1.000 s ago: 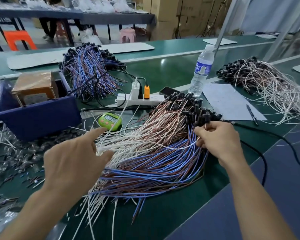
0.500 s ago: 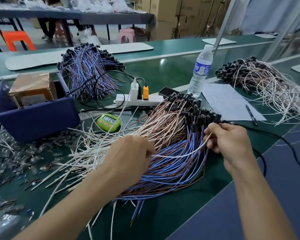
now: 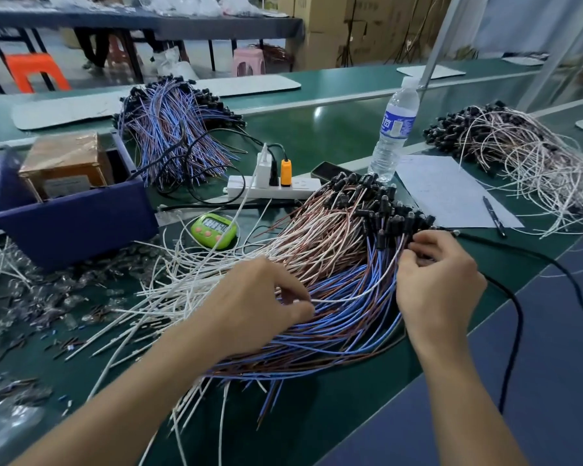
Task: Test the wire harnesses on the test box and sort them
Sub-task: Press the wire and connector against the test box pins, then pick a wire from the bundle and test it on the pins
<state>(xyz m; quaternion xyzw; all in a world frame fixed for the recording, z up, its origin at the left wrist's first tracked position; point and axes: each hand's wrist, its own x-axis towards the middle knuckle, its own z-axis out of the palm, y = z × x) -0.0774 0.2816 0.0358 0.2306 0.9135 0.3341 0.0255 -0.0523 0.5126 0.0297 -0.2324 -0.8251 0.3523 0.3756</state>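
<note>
Since a second ago the left hand [image 3: 256, 304] has dropped from an open hover above the heap and closed onto a single strand, and the right hand [image 3: 441, 277] has edged along the connector cluster. Now the left thumb and fingertips pinch a white wire [image 3: 350, 295] that lies across the blue and brown strands. The right hand's fingers are curled at that wire's far end among the black connectors [image 3: 384, 210], apparently pinching its connector, though the fingers hide the exact grip. This harness sits on top of the big mixed pile of harnesses [image 3: 327, 243] in the middle of the green table [image 3: 317, 129], stretched between the two hands. It reads as the picking-out step, before any test. Next the harness needs lifting free without dragging its neighbours, then mating to the plug of the black cable [image 3: 485, 240] just beside the right hand; the test box itself I cannot make out. The blue-and-brown heap [image 3: 175, 129] and the pale heap [image 3: 532, 163] farther off probably take sorted pieces
</note>
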